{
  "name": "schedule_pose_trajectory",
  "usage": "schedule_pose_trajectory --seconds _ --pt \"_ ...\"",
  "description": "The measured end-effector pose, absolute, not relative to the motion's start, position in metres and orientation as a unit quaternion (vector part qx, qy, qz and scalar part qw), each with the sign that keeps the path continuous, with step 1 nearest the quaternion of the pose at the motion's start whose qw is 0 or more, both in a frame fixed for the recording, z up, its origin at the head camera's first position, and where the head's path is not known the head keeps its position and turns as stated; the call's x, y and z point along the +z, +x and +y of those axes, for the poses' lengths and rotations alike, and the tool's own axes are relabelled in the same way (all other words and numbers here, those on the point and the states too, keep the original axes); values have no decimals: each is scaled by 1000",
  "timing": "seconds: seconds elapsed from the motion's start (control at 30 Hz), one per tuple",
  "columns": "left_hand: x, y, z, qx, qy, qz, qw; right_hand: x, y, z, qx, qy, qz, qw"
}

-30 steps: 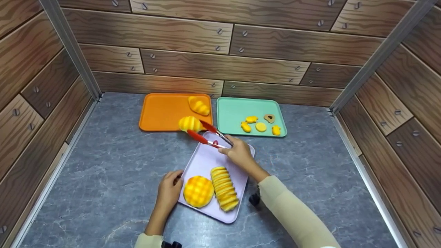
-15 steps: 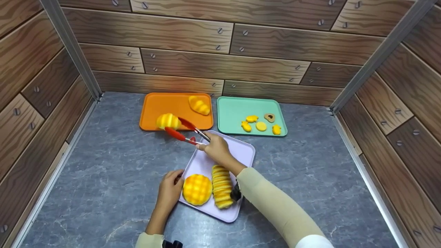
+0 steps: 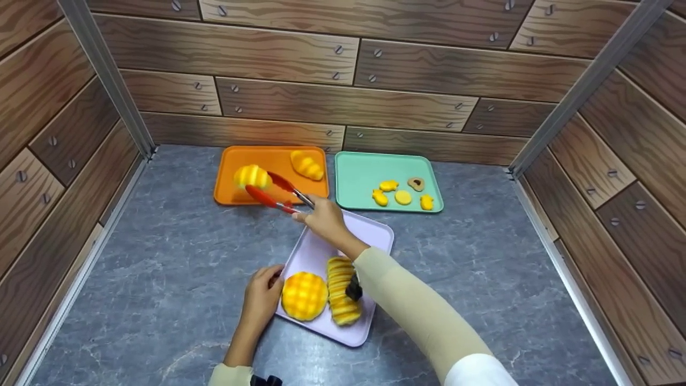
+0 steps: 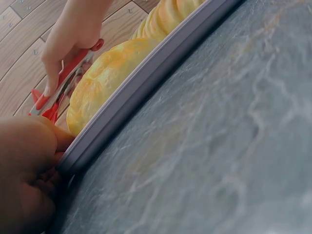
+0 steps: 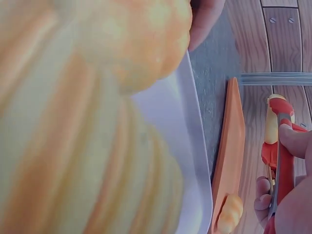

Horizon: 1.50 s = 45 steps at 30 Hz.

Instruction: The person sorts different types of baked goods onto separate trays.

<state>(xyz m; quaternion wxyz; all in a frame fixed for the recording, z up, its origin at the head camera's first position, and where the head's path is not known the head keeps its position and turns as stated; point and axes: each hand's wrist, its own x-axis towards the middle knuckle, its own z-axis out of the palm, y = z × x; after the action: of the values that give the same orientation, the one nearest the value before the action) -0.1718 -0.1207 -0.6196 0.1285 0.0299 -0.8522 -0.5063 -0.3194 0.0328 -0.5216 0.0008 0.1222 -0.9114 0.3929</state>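
My right hand (image 3: 324, 217) holds red-tipped metal tongs (image 3: 262, 196), which pinch a striped yellow bun (image 3: 251, 176) above the left part of the orange tray (image 3: 230, 161). In the right wrist view the bun (image 5: 271, 124) shows between the tongs' tips. A twisted yellow roll (image 3: 306, 164) lies at that tray's right end. My left hand (image 3: 261, 295) grips the left edge of the lilac tray (image 3: 303, 252), fingers curled at its rim. On this tray lie a round checkered bun (image 3: 304, 296) and a long ridged loaf (image 3: 338, 300), partly hidden by my right wrist camera.
A mint green tray (image 3: 359, 177) stands right of the orange one, with several small yellow pieces and a brown ring-like piece (image 3: 416, 184) on it. Wood-patterned walls (image 3: 278, 59) enclose the grey marbled table (image 3: 177, 257) at the back and sides.
My right hand has carried the bun in the tongs leftward and slightly back, from the orange tray's front right corner to over its left part. My left hand stays at the lilac tray.
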Motion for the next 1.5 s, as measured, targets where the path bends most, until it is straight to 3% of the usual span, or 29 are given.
schedule_pose_trajectory --seconds 1.03,1.5 --pt "-621 -171 -121 -502 18 -852 145 -537 -339 -16 289 164 -943 -40" --pt "-620 -172 -121 -502 25 -854 135 -533 -328 8 323 175 -928 -53"
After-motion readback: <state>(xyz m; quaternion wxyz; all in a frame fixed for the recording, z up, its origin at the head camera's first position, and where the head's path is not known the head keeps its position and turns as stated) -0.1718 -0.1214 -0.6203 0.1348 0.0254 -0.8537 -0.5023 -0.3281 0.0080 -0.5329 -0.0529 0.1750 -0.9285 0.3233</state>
